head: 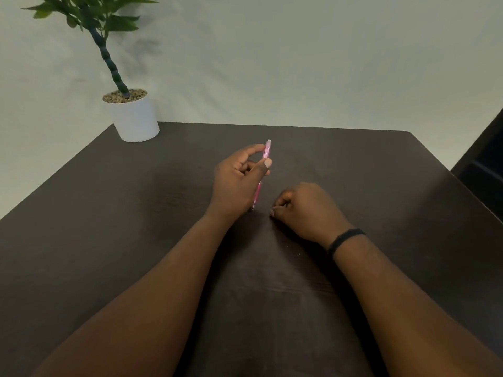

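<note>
My left hand (239, 180) holds a pink pen (266, 152) above the middle of the dark table (109, 213). The thumb and curled fingers pinch the pen near its upper half. The pen stands nearly upright, its clear cap end pointing away and its tip down near the table. My right hand (304, 210) rests on the table just right of the pen's tip, fingers curled into a loose fist. Nothing shows inside it. A black band circles the right wrist.
A white pot (136, 121) with a green plant stands at the table's far left corner. A pale wall runs behind the table. A dark piece of furniture (487, 164) sits off the right edge.
</note>
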